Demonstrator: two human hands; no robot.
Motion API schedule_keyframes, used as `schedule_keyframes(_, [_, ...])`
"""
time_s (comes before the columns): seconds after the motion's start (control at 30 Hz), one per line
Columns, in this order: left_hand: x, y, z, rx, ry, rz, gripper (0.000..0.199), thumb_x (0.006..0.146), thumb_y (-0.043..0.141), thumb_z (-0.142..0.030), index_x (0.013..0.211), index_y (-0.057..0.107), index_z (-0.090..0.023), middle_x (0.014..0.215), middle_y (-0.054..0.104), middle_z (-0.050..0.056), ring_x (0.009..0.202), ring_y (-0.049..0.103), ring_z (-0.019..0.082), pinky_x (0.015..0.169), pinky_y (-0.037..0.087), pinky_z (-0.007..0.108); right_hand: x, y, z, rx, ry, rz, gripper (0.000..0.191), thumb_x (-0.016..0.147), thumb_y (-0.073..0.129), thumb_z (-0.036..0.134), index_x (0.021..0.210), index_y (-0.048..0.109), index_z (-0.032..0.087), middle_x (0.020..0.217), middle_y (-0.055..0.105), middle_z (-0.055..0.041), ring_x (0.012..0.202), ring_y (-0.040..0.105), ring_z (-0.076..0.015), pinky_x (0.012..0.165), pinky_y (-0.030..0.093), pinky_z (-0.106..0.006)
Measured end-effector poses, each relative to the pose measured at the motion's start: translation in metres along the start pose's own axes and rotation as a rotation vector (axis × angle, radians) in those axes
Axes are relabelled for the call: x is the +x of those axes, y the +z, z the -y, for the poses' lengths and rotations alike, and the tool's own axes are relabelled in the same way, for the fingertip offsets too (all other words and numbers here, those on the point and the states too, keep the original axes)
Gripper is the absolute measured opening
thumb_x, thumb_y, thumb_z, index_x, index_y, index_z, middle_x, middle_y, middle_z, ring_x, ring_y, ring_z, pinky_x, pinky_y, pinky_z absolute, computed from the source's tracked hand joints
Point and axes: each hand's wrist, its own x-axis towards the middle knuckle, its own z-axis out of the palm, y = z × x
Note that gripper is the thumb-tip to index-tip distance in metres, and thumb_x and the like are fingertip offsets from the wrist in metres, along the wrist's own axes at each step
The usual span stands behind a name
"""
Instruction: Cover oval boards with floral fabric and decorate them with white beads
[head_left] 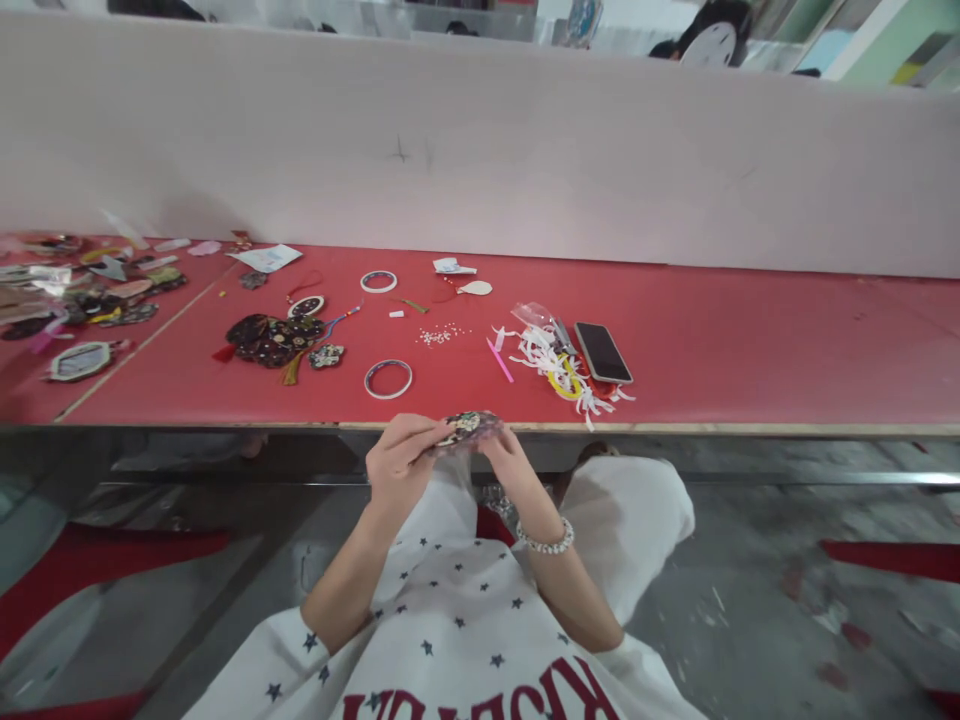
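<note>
A small patterned fabric piece [466, 430], dark with pale floral motifs, is held just over the near edge of the surface, above the person's lap. It is grasped from both sides by the left grip [401, 462] and the right grip [511, 465], both being closed upon it. A beaded bracelet [545, 540] is worn on the right wrist. On the red surface [750, 340], a white-rimmed hoop [388, 379] is located directly ahead of the hands, and a second hoop [378, 281] lies farther back. Loose pale beads [439, 336] are scattered to the right of these. Further right, white paper strips [551, 362] are found beside a black smartphone [603, 352]. To the left, a floral ornament with tassels [274, 340] is laid out, and a mixed pile of similar fabric pieces [75, 290] is heaped beyond it.
</note>
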Motion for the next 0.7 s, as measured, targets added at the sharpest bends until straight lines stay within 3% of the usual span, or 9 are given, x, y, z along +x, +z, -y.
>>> schedule_keyframes(0.13, [-0.001,-0.014,-0.012,0.236,0.438,0.033,0.030,0.076,0.065,-0.014,0.099,0.070,-0.033,0.088,0.070,0.002,0.086,0.064,0.019,0.079,0.052,0.034,-0.010,0.004,0.021,0.108,0.120,0.166,0.073,0.077,0.024,0.075,0.093,0.066,0.018,0.086,0.071,-0.0117,0.082,0.067,-0.0255,0.069,0.054,-0.042])
schedule_keyframes(0.2, [-0.004,-0.015,-0.015,0.369,0.600,0.076,0.037,0.080,0.059,-0.011,0.108,0.066,-0.033,0.093,0.069,0.002,0.091,0.063,0.019,0.079,0.053,0.034,-0.016,0.009,0.030,0.110,0.105,0.141,0.066,0.077,0.033,0.073,0.093,0.067,0.019,0.085,0.071,-0.0095,0.080,0.067,-0.0244,0.069,0.055,-0.039])
schedule_keyframes(0.27, [-0.007,-0.013,-0.015,0.398,0.618,0.088,0.037,0.082,0.056,-0.011,0.109,0.064,-0.035,0.099,0.068,0.002,0.097,0.062,0.019,0.084,0.051,0.036,-0.021,0.013,0.036,0.064,0.038,0.039,0.045,0.074,0.056,0.060,0.093,0.068,0.021,0.085,0.072,-0.0052,0.077,0.067,-0.0219,0.072,0.054,-0.036])
schedule_keyframes(0.33, [-0.011,-0.008,-0.014,0.327,0.503,0.034,0.037,0.083,0.057,-0.015,0.114,0.062,-0.035,0.112,0.064,0.004,0.107,0.057,0.022,0.093,0.047,0.040,-0.024,0.014,0.040,-0.011,-0.030,-0.057,0.033,0.070,0.068,0.047,0.091,0.068,0.022,0.085,0.072,-0.0027,0.076,0.066,-0.0203,0.074,0.054,-0.034])
schedule_keyframes(0.4, [-0.014,-0.003,-0.012,0.090,0.218,-0.030,0.043,0.082,0.060,-0.029,0.125,0.054,-0.032,0.124,0.058,0.007,0.115,0.053,0.025,0.098,0.044,0.043,-0.026,0.011,0.043,-0.110,-0.085,-0.123,0.029,0.070,0.069,0.044,0.088,0.069,0.021,0.085,0.072,-0.0027,0.076,0.065,-0.0205,0.074,0.053,-0.035])
schedule_keyframes(0.47, [-0.014,0.003,-0.011,-0.234,-0.153,0.002,0.051,0.081,0.056,-0.050,0.125,0.055,-0.025,0.120,0.061,0.010,0.111,0.056,0.027,0.093,0.047,0.043,-0.028,0.006,0.044,-0.221,-0.115,-0.162,0.028,0.070,0.068,0.045,0.084,0.069,0.021,0.081,0.071,-0.0030,0.072,0.064,-0.0209,0.070,0.053,-0.035])
schedule_keyframes(0.53, [-0.012,0.009,-0.012,-0.427,-0.400,0.080,0.056,0.075,0.056,-0.062,0.111,0.065,-0.020,0.102,0.069,0.011,0.096,0.064,0.028,0.082,0.053,0.042,-0.031,0.002,0.042,-0.307,-0.113,-0.168,0.028,0.070,0.067,0.046,0.080,0.069,0.020,0.074,0.070,-0.0023,0.067,0.062,-0.0200,0.065,0.053,-0.034])
schedule_keyframes(0.6, [-0.010,0.014,-0.012,-0.438,-0.481,0.109,0.048,0.067,0.068,-0.057,0.092,0.072,-0.016,0.086,0.072,0.010,0.081,0.067,0.025,0.073,0.055,0.038,-0.032,-0.001,0.038,-0.391,-0.112,-0.163,0.029,0.071,0.065,0.048,0.076,0.068,0.019,0.068,0.068,-0.0016,0.062,0.060,-0.0185,0.061,0.051,-0.031])
schedule_keyframes(0.7, [-0.007,0.017,-0.010,-0.397,-0.498,0.048,0.029,0.060,0.079,-0.038,0.077,0.073,-0.016,0.074,0.071,0.004,0.066,0.064,0.018,0.066,0.054,0.030,-0.027,-0.011,0.030,-0.627,-0.169,-0.194,0.035,0.074,0.059,0.053,0.074,0.067,0.019,0.064,0.066,-0.0011,0.059,0.059,-0.0168,0.057,0.050,-0.028])
